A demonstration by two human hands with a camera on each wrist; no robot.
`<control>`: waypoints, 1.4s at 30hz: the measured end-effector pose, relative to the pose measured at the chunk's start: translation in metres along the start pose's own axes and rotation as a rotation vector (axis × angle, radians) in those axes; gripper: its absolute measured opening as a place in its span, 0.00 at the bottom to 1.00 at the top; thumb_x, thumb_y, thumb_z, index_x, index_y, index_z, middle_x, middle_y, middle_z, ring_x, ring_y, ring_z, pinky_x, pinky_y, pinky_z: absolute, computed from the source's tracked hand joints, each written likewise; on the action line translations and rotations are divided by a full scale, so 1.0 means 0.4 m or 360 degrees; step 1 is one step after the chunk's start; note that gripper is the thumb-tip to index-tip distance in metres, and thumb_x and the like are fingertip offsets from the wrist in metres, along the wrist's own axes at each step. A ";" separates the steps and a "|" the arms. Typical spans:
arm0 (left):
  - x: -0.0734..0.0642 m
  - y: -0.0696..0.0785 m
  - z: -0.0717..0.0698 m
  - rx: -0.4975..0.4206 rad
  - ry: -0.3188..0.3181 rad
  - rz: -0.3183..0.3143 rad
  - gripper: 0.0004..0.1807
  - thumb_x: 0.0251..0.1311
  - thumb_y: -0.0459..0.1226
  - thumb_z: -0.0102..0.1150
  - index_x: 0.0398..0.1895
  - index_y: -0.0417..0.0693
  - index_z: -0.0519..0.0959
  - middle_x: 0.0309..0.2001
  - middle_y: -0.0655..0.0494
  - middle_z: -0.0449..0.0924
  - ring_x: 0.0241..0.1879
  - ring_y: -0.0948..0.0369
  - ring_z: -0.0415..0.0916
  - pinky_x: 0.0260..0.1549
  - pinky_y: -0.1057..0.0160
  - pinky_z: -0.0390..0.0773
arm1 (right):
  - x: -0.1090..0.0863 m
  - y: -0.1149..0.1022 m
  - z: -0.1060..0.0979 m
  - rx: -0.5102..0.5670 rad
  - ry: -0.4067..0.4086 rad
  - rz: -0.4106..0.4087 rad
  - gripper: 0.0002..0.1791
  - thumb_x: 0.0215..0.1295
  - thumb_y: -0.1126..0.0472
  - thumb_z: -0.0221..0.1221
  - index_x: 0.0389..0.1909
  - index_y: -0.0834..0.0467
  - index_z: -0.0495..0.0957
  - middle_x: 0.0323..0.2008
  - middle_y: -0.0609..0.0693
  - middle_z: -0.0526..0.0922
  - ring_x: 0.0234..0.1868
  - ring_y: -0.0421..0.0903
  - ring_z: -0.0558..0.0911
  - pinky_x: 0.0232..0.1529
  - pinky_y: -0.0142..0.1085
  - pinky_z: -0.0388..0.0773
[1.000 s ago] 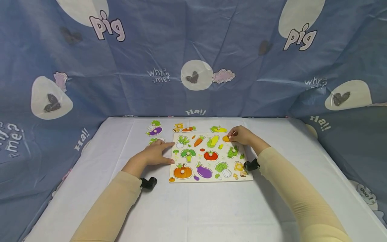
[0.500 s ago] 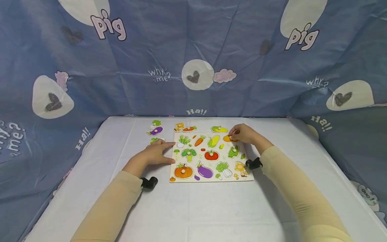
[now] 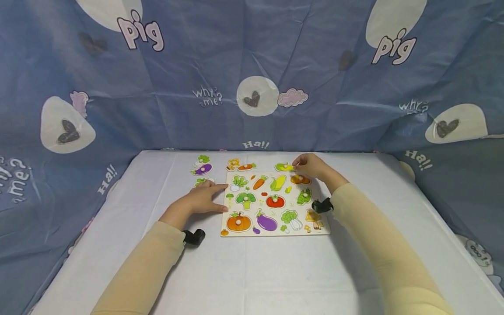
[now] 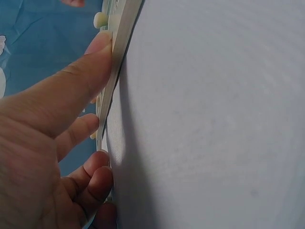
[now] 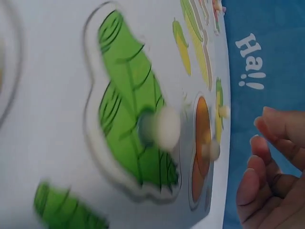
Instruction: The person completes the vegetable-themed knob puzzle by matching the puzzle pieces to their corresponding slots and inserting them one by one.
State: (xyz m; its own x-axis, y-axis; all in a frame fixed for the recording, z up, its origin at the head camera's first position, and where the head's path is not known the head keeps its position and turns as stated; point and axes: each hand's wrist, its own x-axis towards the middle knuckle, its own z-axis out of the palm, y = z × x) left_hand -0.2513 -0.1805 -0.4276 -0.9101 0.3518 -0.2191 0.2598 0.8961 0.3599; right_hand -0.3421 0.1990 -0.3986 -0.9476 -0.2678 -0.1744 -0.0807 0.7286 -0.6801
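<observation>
The right hand (image 3: 311, 166) reaches past the far right part of the board (image 3: 293, 203), its thumb and fingers apart and bent, close by the right end of the loose corn (image 3: 283, 167); in the right wrist view a gap shows between the fingertips and the corn's knob. The corn lies just beyond the board's far edge, right of its middle. The left hand (image 3: 201, 199) is at the board's left edge, thumb and forefinger spread and touching it, clamped on nothing, the other fingers loosely bent.

Set in the board are knobbed pieces: an orange piece (image 3: 300, 180) at its far right, a green piece (image 3: 303, 197) nearer on that side, a tomato (image 3: 275, 201) at the middle, a broccoli (image 3: 246, 199) to the left and a pumpkin (image 3: 238, 222) at the near left corner. Flat pictures (image 3: 267, 221) of vegetables fill other spots on the board.

Past the board's far left corner lie a mushroom (image 3: 233, 164) and a carrot (image 3: 246, 166); farther left of the board, an eggplant (image 3: 202, 169) and a cabbage (image 3: 202, 160). A white cloth (image 3: 275, 271) spreads under the board, and a blue backdrop (image 3: 204, 57) hangs behind it
</observation>
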 end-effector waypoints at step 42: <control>-0.045 0.008 0.033 -0.0013 0.0170 -0.0028 0.48 0.44 0.61 0.74 0.72 0.60 0.70 0.57 0.47 0.71 0.53 0.51 0.69 0.58 0.43 0.68 | 0.086 -0.020 0.134 0.0020 0.0272 0.0285 0.03 0.65 0.64 0.65 0.37 0.58 0.81 0.37 0.53 0.78 0.34 0.47 0.75 0.31 0.35 0.72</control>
State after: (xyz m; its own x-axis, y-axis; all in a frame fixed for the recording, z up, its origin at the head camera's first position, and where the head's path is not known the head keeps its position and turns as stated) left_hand -0.2296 -0.1803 -0.4346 -0.9438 0.3048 -0.1277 0.2413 0.8996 0.3640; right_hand -0.3574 0.1501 -0.4373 -0.9851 -0.0237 -0.1705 0.0959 0.7468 -0.6581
